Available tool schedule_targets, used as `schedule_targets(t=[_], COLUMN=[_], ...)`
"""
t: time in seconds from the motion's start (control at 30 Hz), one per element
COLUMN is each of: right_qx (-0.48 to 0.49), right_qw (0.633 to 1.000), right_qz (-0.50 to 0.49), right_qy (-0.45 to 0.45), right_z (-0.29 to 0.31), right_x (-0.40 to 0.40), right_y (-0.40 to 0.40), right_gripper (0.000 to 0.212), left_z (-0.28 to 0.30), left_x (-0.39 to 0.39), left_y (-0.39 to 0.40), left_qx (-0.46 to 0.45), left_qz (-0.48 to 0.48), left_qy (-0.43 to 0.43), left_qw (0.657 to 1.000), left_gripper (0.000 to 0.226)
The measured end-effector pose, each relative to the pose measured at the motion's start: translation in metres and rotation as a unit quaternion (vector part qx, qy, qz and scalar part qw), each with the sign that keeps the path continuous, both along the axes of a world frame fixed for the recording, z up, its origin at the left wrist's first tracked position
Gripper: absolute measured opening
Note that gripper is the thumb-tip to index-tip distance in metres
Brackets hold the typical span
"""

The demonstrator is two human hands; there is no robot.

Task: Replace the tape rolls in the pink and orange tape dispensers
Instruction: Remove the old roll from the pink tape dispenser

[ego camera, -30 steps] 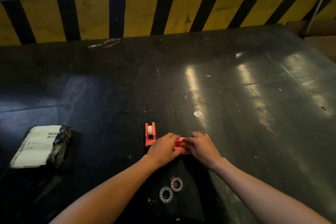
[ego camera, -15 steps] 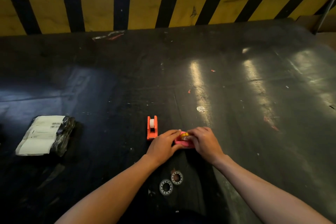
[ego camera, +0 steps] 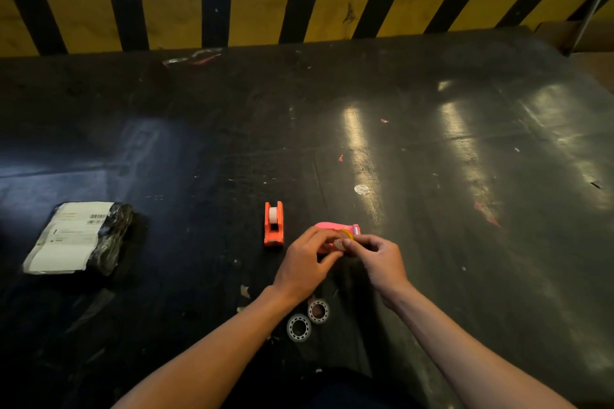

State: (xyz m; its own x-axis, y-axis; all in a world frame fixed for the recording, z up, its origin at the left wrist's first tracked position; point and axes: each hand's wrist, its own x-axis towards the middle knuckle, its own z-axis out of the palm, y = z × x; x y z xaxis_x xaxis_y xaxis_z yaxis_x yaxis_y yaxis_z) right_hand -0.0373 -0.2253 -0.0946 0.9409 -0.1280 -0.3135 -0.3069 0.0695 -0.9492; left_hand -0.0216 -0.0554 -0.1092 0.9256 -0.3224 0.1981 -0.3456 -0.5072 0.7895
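We find both hands, left (ego camera: 307, 264) and right (ego camera: 382, 261), pinched on a small yellowish tape roll (ego camera: 345, 237) above the pink plastic tape dispenser (ego camera: 332, 227) on the dark tabletop (ego camera: 432, 176); we judge the roll light, stiff, best gripped by its rim.

one dispenser (ego camera: 273, 224) is orange with a white roll (ego camera: 273, 212), other dispenser (ego camera: 335, 228) pink, wall (ego camera: 252, 0) striped yellow and black

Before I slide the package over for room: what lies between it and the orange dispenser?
Nothing: in the head view, only bare dark tabletop separates the package from the orange dispenser.
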Motion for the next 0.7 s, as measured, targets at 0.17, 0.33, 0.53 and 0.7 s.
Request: schedule_targets(t=[0.17,0.33,0.53,0.7], right_qx=[0.114,0.136,-0.270,-0.516], right_qw=[0.992,0.989,0.960,0.814], right_qz=[0.021,0.024,0.056,0.234], right_qy=[0.048,0.058,-0.045,-0.131], right_z=[0.003,0.005,-0.010,-0.026], right_x=[-0.010,-0.015,-0.019,-0.043], right_y=[0.002,0.007,-0.011,-0.038], right_gripper=[0.024,0.015,0.011,0.014], left_z=[0.001,0.004,0.006,0.000], left_x=[-0.010,-0.015,-0.019,-0.025], left_y=[0.003,0.004,0.016,0.037], left_qx=[-0.029,-0.038,-0.044,-0.037], left_qz=[0.022,0.032,0.083,0.120], left_qy=[0.002,0.015,0.001,0.039], left_qw=[0.999,0.999,0.996,0.991], left_gripper=[0.023,0.028,0.030,0.033])
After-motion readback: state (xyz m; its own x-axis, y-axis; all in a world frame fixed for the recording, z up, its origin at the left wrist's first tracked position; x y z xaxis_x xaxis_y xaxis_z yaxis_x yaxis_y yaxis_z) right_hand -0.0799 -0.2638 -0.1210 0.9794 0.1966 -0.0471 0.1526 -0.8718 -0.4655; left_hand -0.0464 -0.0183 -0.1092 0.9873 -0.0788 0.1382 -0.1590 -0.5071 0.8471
